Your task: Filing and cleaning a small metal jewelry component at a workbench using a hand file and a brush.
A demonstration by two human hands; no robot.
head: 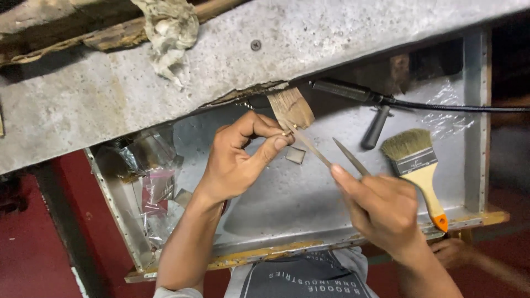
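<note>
left hand (243,157): fingers pinched shut on a tiny piece (286,133), pressed against wooden peg (291,107) under the surface (309,33) edge
right hand (381,207): closed around thin metal file (309,146), tip touching the piece
tray (309,193): metal drawer below hands
brush (415,165): lies in tray, right of hands
rag (171,27): on surface, upper left
plastic bags (154,182): tray's left side

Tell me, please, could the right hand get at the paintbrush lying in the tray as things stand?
Probably not at once: the right hand already grips a thin file. The paintbrush lies uncovered in the tray just beside it, so the way is otherwise free.
</note>
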